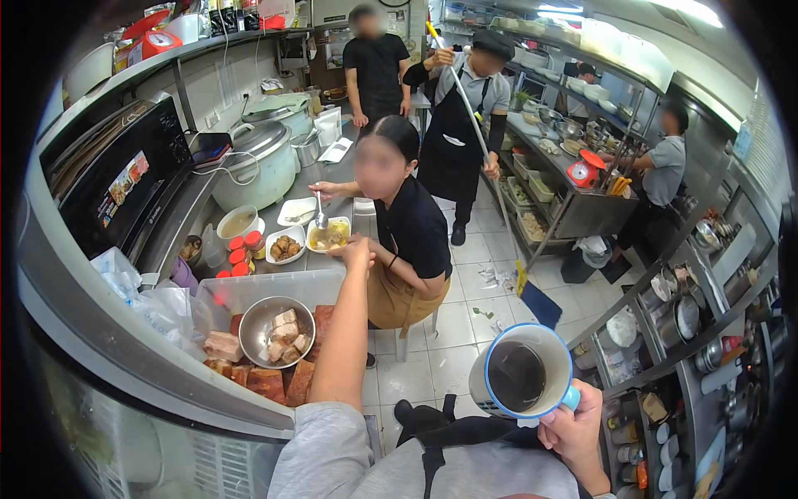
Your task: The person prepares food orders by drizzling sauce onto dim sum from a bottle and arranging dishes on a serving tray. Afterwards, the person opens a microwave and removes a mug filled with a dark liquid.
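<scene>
My right hand (572,422) is wrapped round the light-blue handle of a white mug (519,372) with a blue rim, which holds dark liquid. My left arm reaches forward over the bin, and my left hand (357,252) is closed at the near edge of a white bowl (329,235) with yellowish soup. What its fingers grip is too small to tell. A seated person in black holds a spoon (321,218) over that bowl. Beside it are a bowl of brown meat pieces (285,247) and a small white dish (298,211).
A clear bin with meat slabs (266,384) holds a metal bowl (277,332) of meat chunks. Red-lidded jars (240,256) and a large pot (253,163) stand on the left counter. One person holds a long-handled dustpan (539,303). Other people stand farther back. Shelves of pans line the right.
</scene>
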Available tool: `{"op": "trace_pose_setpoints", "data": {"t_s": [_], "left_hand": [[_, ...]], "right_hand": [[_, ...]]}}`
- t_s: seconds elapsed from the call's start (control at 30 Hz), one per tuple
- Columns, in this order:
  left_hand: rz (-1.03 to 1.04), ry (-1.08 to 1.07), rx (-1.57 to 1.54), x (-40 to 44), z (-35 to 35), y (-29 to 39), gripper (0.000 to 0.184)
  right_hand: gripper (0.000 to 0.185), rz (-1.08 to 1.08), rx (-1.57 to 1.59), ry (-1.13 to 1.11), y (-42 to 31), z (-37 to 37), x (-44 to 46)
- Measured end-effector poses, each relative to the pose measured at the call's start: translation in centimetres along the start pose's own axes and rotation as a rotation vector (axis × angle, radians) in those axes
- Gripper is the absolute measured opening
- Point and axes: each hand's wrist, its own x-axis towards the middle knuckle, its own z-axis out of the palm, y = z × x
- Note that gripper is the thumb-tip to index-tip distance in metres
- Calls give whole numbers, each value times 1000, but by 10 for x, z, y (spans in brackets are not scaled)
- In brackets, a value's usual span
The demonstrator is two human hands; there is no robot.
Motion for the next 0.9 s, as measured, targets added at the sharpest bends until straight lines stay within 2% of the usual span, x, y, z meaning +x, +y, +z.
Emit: {"op": "trace_pose_setpoints", "data": {"t_s": [0.07,0.1,0.17,0.3,0.4,0.6,0.7,0.77,0.8,0.87,0.9], "left_hand": [[-137,-220,-160,10,-2,-6,106],[-138,-220,-153,6,-4,-4,106],[-198,-251,-239,-1,-6,0,64],[-186,-301,-243,7,-6,-7,56],[-217,-256,-241,2,-7,-2,47],[-150,-299,-205,9,-9,-7,33],[-122,-217,-100,8,-6,-7,31],[38,-616,388,6,-12,-5,30],[32,-615,388,-1,-14,-1,30],[121,-920,992,-25,-13,8,31],[108,-920,993,-35,-15,14,31]], "right_hand": [[17,-2,-15,7,1,-1,0],[17,3,-11,9,2,-1,-1],[16,-31,45,-1,4,-1,-1],[18,13,30,25,2,1,-2],[18,27,49,36,4,0,-1],[16,39,10,61,5,1,-3],[17,41,-29,40,3,2,-4],[17,34,-13,37,5,2,-5],[17,39,-14,36,5,2,-5],[17,50,-39,34,3,4,-6],[17,63,-40,31,4,4,-7]]}}
